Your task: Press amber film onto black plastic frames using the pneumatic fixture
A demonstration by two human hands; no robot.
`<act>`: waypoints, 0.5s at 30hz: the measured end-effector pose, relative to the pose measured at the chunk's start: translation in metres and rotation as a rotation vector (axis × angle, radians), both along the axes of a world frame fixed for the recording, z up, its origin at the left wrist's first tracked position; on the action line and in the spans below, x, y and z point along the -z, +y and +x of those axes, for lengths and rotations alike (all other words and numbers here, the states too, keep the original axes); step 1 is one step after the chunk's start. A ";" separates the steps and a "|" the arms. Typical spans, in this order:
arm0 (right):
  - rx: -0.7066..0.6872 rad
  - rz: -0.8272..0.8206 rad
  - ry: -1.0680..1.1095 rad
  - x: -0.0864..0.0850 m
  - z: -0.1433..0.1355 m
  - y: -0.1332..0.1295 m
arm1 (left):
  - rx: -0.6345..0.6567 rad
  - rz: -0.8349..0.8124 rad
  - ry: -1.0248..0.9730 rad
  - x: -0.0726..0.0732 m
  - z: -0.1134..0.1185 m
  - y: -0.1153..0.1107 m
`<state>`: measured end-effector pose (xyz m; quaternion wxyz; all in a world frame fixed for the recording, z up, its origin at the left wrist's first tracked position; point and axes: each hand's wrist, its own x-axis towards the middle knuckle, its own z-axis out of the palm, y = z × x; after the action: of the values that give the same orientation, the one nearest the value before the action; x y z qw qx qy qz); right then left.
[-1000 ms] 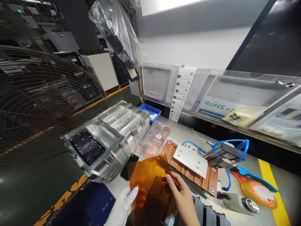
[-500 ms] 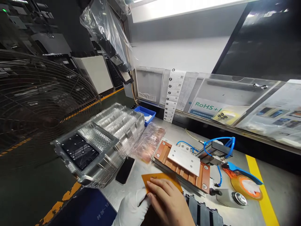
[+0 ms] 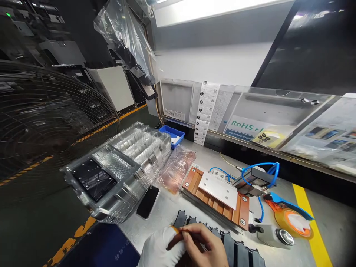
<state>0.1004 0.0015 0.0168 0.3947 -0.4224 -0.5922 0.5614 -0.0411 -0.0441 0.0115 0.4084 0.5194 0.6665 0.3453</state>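
Pinching a thin amber strip [image 3: 176, 230] between them, the white-gloved left hand [image 3: 160, 247] and bare right hand [image 3: 204, 245] meet over a row of black parts [image 3: 233, 247]. Up-left, clear plastic trays [image 3: 122, 167] hold a black panel [image 3: 93, 178]; beyond them sits a small blue bin [image 3: 172, 134] on the grey surface [image 3: 164, 211].

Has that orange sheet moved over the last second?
Yes. The orange sheet was held up high, reaching the copper fixture; now it is down low, nearly hidden between the gloved left hand and bare right hand.
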 end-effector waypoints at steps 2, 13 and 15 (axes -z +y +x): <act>0.013 -0.016 0.016 -0.004 0.001 0.002 | -0.009 -0.004 -0.026 0.002 0.001 0.001; 0.123 -0.113 0.003 0.000 0.005 0.002 | -0.015 0.083 0.216 0.003 0.008 0.002; 0.064 -0.177 0.072 -0.003 0.009 0.005 | -0.020 0.067 0.187 -0.001 0.007 0.003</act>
<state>0.1090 0.0067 0.0198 0.3946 -0.4539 -0.5120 0.6132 -0.0338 -0.0406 0.0126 0.3234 0.5561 0.6950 0.3213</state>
